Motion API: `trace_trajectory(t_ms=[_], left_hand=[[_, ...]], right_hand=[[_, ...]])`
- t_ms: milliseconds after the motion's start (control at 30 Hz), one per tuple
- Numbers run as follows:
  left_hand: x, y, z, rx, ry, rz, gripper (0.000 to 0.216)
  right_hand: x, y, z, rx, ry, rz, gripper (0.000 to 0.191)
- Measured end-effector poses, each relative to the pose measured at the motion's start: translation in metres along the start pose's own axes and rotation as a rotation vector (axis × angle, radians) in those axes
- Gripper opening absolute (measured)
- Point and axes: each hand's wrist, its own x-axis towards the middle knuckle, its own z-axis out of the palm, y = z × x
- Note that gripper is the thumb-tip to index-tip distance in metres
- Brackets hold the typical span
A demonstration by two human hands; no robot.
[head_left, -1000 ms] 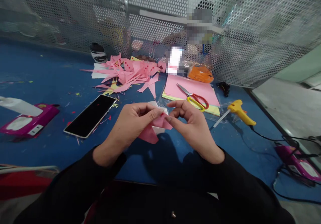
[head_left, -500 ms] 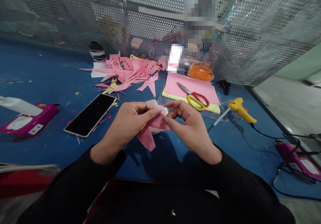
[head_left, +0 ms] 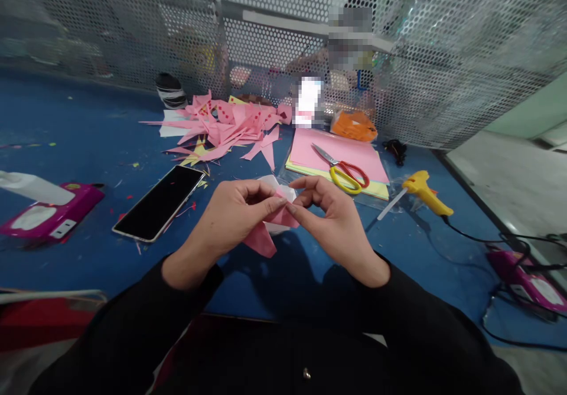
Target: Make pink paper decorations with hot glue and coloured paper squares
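Between my two hands is a folded piece of pink paper (head_left: pixel 260 240), with one strip hanging down below my left thumb. My left hand (head_left: pixel 234 215) pinches it between thumb and fingers. From the other side, my right hand (head_left: pixel 330 221) grips its right end, thumb tip close to the left thumb. A white piece (head_left: pixel 270 180), perhaps paper, shows behind the pink paper; whether it is held or rests on the table I cannot tell. Scissors (head_left: pixel 348 176) with red and yellow handles lie beyond my right hand, on pink and yellow sheets (head_left: pixel 305 144).
Pink paper scraps (head_left: pixel 234 123) are heaped at the back. A dark-screened phone (head_left: pixel 159 203) lies left of my hands, beside a purple-based device (head_left: pixel 57 212). At right are a yellow glue gun (head_left: pixel 425 194) and its cord. A perforated metal screen (head_left: pixel 274 43) borders the table's back.
The hanging pink strip has swung up slightly and shows less below my left hand. My thumb tips have come closer together on the paper.
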Motion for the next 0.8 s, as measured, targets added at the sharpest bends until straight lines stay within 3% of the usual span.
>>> trace_trajectory(t_ms=[200, 367, 800], left_hand=[[0.002, 0.006, 0.0, 0.028, 0.058, 0.04, 0.018], [0.002, 0.011, 0.0, 0.033, 0.121, 0.021, 0.029], [-0.002, 0.01, 0.004, 0.031, 0.117, -0.008, 0.023]], right_hand=[[0.0, 0.001, 0.0, -0.005, 0.022, 0.016, 0.024], [0.0, -0.001, 0.0, 0.017, 0.03, 0.022, 0.023], [0.001, 0.001, 0.0, 0.033, 0.014, 0.049, 0.025]])
